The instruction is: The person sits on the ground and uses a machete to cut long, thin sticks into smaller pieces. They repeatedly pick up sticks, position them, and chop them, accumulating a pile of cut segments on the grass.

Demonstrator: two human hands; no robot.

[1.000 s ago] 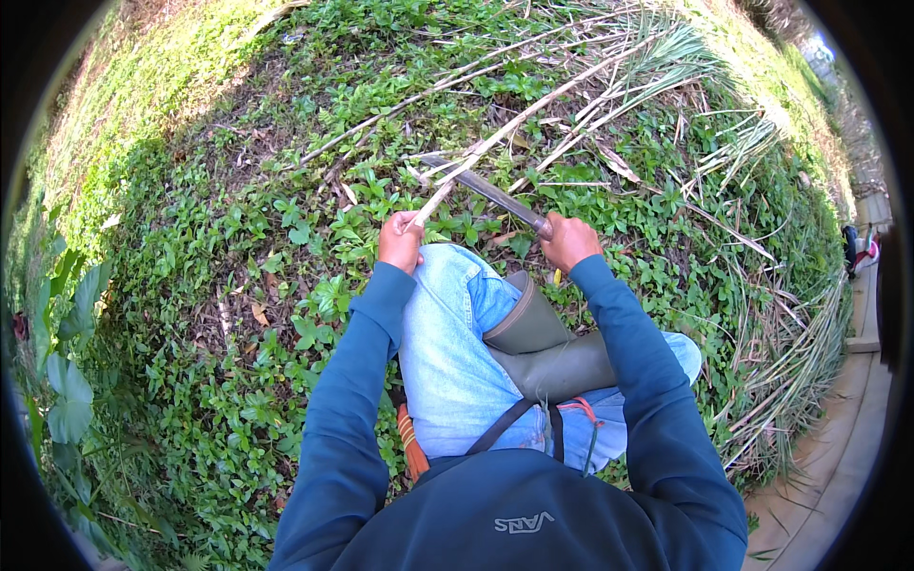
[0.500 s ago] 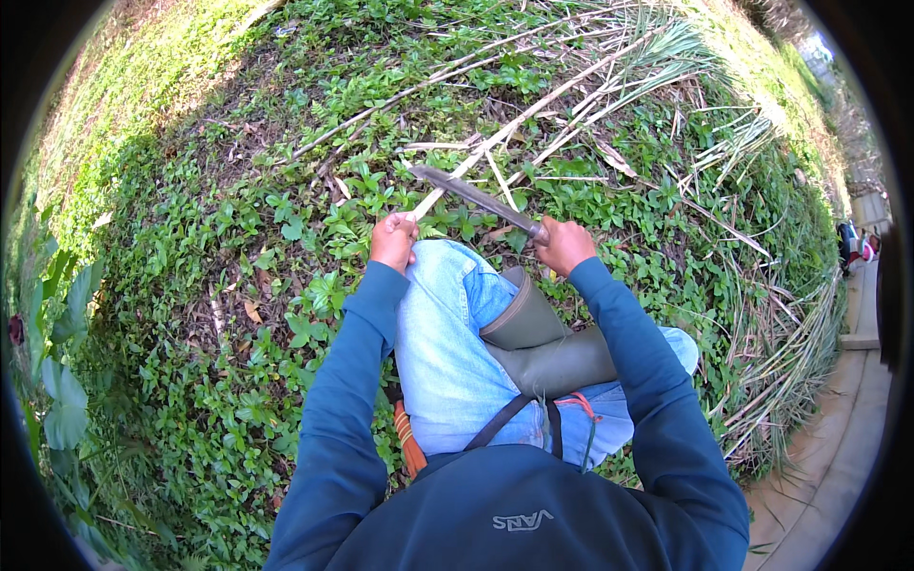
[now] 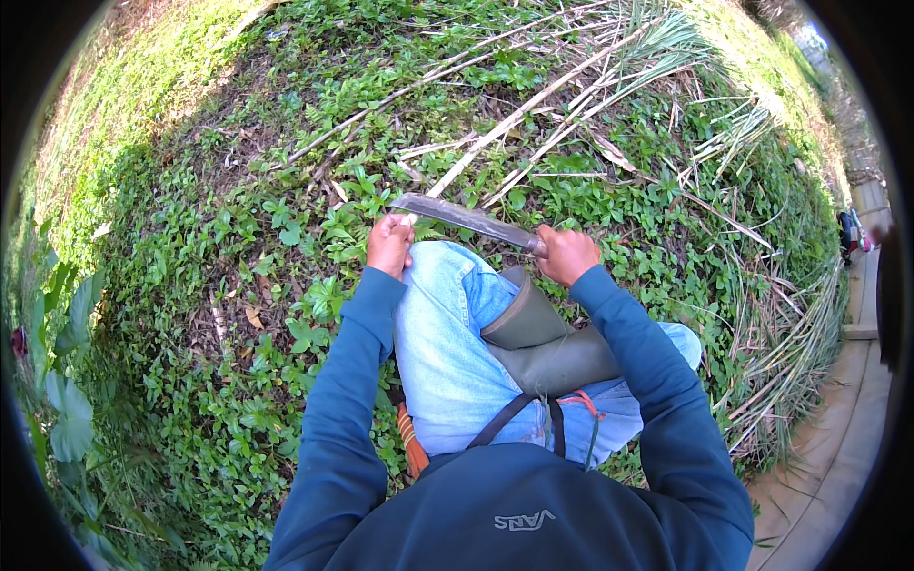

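My left hand (image 3: 388,245) is closed around the near end of a long pale stalk (image 3: 505,126), just beyond my bent knee. The stalk slopes away to the far right, toward long green leaves (image 3: 671,43). My right hand (image 3: 568,254) grips the handle of a machete (image 3: 466,220). Its dark, worn blade points left and lies across the stalk, close to my left fingers. The blade hides a short part of the stalk.
Low green plants (image 3: 219,381) cover the ground around me. Cut stalks and dry leaves (image 3: 771,371) lie to the right, beside a paved edge (image 3: 843,419). My jeans (image 3: 438,333) and rubber boots (image 3: 562,357) are folded under my arms. An orange-banded sheath-like object (image 3: 411,438) hangs at my left hip.
The machete has come nearer to me, its tip swinging down and left toward my left hand. My left hand has barely moved. A thin pale strip beside the stalk no longer shows.
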